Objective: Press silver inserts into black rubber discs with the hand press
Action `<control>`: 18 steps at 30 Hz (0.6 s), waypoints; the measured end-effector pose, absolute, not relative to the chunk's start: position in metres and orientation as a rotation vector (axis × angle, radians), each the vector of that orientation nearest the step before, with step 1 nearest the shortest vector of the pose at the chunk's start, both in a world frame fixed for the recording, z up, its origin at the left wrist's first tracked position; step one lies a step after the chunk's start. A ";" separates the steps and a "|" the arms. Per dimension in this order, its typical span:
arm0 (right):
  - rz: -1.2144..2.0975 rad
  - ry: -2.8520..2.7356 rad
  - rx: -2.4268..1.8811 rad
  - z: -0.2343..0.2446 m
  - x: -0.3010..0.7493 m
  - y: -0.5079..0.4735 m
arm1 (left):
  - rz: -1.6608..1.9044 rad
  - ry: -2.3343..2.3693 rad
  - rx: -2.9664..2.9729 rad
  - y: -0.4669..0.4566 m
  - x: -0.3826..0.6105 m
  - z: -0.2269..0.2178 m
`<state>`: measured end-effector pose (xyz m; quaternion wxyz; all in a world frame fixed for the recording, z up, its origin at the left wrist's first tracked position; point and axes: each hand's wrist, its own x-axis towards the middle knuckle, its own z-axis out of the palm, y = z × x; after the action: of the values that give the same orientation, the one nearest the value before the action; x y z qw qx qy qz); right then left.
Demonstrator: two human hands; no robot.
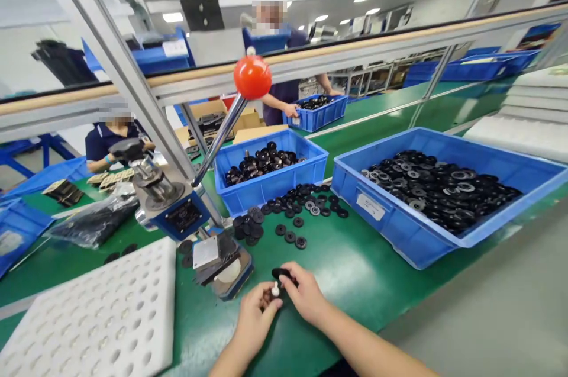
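My left hand (256, 313) is closed round a small dark part with a white tip (276, 290), low in the middle of the head view. My right hand (304, 292) pinches a black disc (280, 273) just above it, the two hands touching over the green mat (355, 270). Loose black discs (290, 211) lie scattered on the mat a little beyond my hands. A hand press (181, 211) with a red ball lever (252, 76) stands to the left, its base plate (224, 261) close to my left hand.
A large blue bin (426, 241) of black discs sits at right, a smaller blue bin (266, 184) behind the loose discs. A white foam tray (93, 318) with holes lies at lower left. Two other people work beyond the frame, one with hands at a far blue bin (317, 113).
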<state>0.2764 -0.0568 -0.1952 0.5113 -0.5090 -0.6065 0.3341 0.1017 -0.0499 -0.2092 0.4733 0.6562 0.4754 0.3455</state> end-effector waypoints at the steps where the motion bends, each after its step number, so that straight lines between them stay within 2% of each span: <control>1: 0.845 -1.444 -1.234 -0.197 0.278 -0.056 | 0.853 1.143 1.595 -0.052 0.102 -0.205; 8: 0.996 -1.434 -1.264 -0.212 0.284 -0.054 | 0.791 1.038 1.480 -0.056 0.104 -0.193; 18: 0.613 -1.695 -1.084 -0.198 0.279 -0.064 | 0.798 1.040 1.504 -0.055 0.105 -0.206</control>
<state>0.2794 -0.0644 -0.1984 0.4962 -0.4475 -0.6997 0.2530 0.1045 -0.0547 -0.2061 0.5423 0.6332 0.4381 0.3362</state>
